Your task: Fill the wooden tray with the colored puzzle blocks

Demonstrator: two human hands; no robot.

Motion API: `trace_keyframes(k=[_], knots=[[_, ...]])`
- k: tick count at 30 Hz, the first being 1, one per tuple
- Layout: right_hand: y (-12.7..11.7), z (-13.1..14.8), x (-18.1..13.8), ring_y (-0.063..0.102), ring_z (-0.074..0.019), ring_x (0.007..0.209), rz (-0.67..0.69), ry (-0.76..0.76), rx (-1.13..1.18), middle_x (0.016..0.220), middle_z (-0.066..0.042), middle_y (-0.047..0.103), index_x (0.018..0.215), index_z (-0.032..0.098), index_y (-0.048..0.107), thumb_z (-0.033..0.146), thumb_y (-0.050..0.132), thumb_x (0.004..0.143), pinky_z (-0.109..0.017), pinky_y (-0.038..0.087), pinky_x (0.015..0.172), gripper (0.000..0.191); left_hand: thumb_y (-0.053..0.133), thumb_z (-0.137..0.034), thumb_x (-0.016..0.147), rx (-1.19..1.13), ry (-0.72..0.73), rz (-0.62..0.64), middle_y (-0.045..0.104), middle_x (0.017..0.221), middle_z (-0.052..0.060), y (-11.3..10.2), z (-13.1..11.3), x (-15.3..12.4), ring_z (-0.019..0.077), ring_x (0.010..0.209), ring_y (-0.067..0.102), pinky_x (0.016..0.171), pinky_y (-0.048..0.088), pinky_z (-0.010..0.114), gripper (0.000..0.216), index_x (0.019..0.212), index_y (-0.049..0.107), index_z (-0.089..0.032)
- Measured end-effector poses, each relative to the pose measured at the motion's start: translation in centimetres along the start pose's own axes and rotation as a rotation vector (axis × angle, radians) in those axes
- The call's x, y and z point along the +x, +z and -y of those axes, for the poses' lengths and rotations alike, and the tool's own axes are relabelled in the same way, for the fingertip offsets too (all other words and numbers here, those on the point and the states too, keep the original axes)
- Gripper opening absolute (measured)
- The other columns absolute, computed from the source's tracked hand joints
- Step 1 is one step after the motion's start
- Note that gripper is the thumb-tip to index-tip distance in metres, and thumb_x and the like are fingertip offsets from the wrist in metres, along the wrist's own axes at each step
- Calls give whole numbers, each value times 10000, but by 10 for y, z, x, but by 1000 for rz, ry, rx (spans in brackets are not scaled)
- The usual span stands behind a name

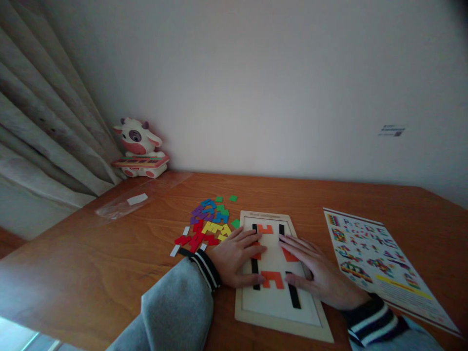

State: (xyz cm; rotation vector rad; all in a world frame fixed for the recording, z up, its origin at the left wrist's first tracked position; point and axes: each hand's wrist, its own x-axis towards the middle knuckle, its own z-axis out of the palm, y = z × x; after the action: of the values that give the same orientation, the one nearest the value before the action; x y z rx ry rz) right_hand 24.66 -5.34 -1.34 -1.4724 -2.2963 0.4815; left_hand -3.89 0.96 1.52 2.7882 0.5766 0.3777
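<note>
A pale wooden puzzle board (281, 324) with a raised rim lies on the table in front of me. On it are black strips (294, 296) and several orange pieces, among them a bracket-shaped orange piece (272, 280) near the middle and another orange piece (265, 229) near the top. My left hand (234, 257) rests over the left side of the board, fingers spread, covering part of a black strip and an orange piece. My right hand (316, 270) lies on the right side, fingers stretched out, its fingertips at an orange piece (289, 254) and its thumb by a black strip.
Left of the board lies a loose pile of coloured pieces, with red (197, 240), yellow (212, 227), purple (199, 212) and green (220, 208) ones. A printed pattern sheet (380, 263) is at the right. Clear plastic (120, 208) and a cow toy (141, 146) sit at the back left.
</note>
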Motion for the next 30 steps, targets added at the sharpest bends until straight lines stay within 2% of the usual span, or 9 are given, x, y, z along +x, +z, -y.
trace_keyframes(k=[2, 4, 10, 17, 21, 27, 30], knots=[[-1, 1, 0, 365, -264, 1392, -71, 17, 21, 1499, -58, 432, 1403, 265, 486, 456, 455, 956, -517, 307, 1150, 486, 508, -578, 884, 3, -18, -26, 403, 1490, 143, -1, 0, 0, 322, 1382, 365, 1165, 212, 549, 622, 1376, 463, -201], [-1, 1, -1, 405, -241, 1368, -134, 26, 23, 1463, -60, 481, 1377, 256, 516, 392, 398, 987, -498, 326, 1147, 430, 488, -527, 912, 4, -37, -52, 430, 1472, 132, -1, 1, 0, 301, 1373, 382, 1168, 219, 532, 550, 1356, 481, -202], [2, -1, -1, 446, -268, 1339, -127, -18, -14, 1410, -46, 543, 1282, 284, 614, 390, 504, 945, -533, 360, 1120, 369, 495, -502, 919, 4, -58, -87, 492, 1420, 133, 1, 3, -3, 281, 1329, 439, 1152, 266, 504, 490, 1299, 532, -195], [2, 4, 2, 495, -258, 1301, -122, -43, 16, 1354, -44, 596, 1200, 285, 673, 400, 508, 947, -518, 391, 1103, 323, 508, -453, 925, 11, -76, -92, 506, 1417, 106, 7, 7, -2, 268, 1312, 462, 1140, 292, 495, 429, 1277, 557, -212], [-2, 5, 1, 477, -278, 1315, -89, -20, 24, 1379, -54, 572, 1227, 288, 657, 457, 539, 922, -548, 366, 1109, 368, 515, -475, 916, 22, -73, -84, 510, 1416, 98, 7, 6, -2, 277, 1310, 464, 1137, 290, 506, 453, 1290, 550, -221], [-8, 1, -2, 359, -335, 1388, 55, -6, 46, 1481, -70, 452, 1340, 303, 560, 615, 701, 729, -585, 297, 1130, 699, 554, -572, 867, 35, -63, -76, 502, 1421, 108, 4, 4, -3, 297, 1306, 465, 1143, 273, 520, 558, 1299, 547, -219], [-9, 2, -2, 353, -339, 1391, 72, 2, 25, 1485, -73, 445, 1347, 301, 552, 638, 702, 710, -589, 279, 1136, 736, 534, -561, 882, 39, -77, -70, 494, 1429, 99, 5, 3, -4, 295, 1313, 457, 1144, 270, 527, 545, 1305, 541, -218]])
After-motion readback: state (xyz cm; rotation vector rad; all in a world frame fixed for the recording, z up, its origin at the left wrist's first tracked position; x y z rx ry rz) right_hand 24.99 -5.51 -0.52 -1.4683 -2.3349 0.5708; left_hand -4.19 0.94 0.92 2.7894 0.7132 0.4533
